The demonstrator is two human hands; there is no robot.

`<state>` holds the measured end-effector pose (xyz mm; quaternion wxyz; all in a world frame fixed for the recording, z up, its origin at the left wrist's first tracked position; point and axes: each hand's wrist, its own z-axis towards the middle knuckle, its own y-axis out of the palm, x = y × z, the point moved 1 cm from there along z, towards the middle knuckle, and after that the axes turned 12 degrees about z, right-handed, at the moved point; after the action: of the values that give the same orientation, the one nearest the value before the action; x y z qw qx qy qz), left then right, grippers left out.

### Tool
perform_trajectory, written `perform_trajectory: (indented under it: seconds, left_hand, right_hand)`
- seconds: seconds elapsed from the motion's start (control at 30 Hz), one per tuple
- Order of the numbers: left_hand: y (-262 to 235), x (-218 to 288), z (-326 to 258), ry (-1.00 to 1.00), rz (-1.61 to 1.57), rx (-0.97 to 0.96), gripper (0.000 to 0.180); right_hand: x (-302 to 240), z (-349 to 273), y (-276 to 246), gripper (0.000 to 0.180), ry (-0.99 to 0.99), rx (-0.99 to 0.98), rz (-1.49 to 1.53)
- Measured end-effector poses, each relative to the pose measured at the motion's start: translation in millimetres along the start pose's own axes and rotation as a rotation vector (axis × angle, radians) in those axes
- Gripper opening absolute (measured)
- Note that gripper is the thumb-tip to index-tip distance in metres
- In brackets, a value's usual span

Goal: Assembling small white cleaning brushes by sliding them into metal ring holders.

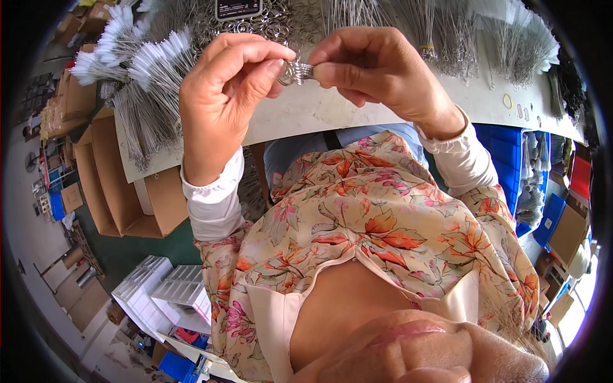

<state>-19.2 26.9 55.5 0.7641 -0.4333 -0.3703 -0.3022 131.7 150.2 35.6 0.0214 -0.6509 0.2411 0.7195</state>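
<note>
1. L hand [227, 92] is up over the edge of the white table [332, 110]. Its thumb + pointer finger pinch a shiny metal ring [285, 77].
2. R hand [380, 70] is just beside it, on the other side. Its thumb + a finger pinch a small bunch of wire loops [304, 71].
3. So the ring + loops are in the air b/w the 2 hands, w/ the loops at the ring. Too small to tell if every loop is on it. Can't see where the wires go past the R hand's fingers either.
4. Step now, I'd guess: putting the wire loops on the ring, or lining them up there. Looks like the middle of the job, b/c both hands are busy w/ the same little bunch.
5. Next move prob. needs the L hand to hold the ring v. steady, and the R hand to push the loops along together. If the R pinch gets loose, a loop could slip off.
6. More stuff is near: a pile of metal rings [276, 24] past the hands, wire bundles w/ white tips [165, 60] on the left side, + more thin wires [520, 48] on the right.
</note>
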Motion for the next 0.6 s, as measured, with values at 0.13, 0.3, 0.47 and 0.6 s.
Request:
perform_trajectory:
  seconds: [0.13, 0.3, 0.47, 0.6]
  left_hand:
    - [0, -7, 1, -0.093, 0.015, -0.083, 0.013]
    - [1, -4, 0, -0.323, -0.677, -0.109, 0.017]
    - [-5, 11, -1, -0.112, 0.000, -0.116, 0.013]
    - [-8, 9, -5, -0.045, 0.204, -0.037, 0.013]
  right_hand:
    - [-8, -3, 6, 0.014, 0.102, 0.023, 0.126]
    - [-3, -6, 4, 0.015, 0.112, -0.044, 0.310]
    - [-5, -2, 7, 0.015, 0.078, 0.007, 0.226]
    - [-4, 0, 11, 0.015, 0.036, -0.037, 0.224]
